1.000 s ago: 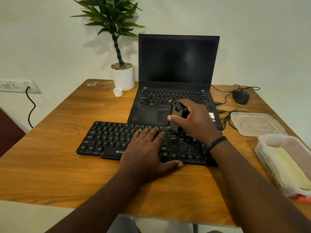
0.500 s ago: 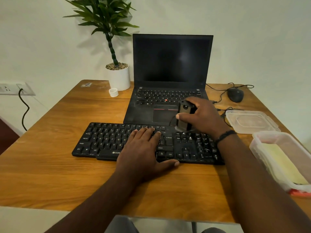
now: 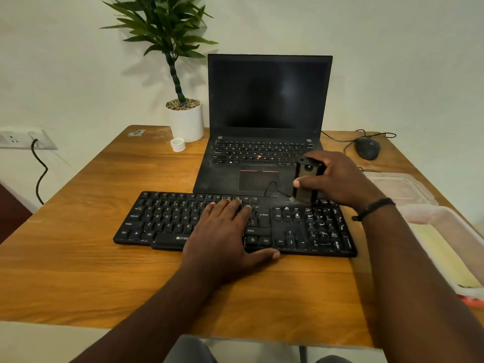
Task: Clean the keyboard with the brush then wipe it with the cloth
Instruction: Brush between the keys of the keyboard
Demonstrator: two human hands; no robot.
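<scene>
Wooden desk (image 3: 78,258), and the black keyboard (image 3: 167,218) lies across its middle in front of the open laptop (image 3: 267,100). Left hand (image 3: 225,239) presses flat on the keys, fingers straight. Right hand (image 3: 337,179) grips the brush (image 3: 305,182), bristles down at the top right corner. Brushing looks underway; the yellow cloth (image 3: 445,258) waits untouched in its tub, so wiping remains.

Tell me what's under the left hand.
The left hand lies flat on the black keyboard, thumb at its front edge. The keys beneath the palm are covered.
</scene>
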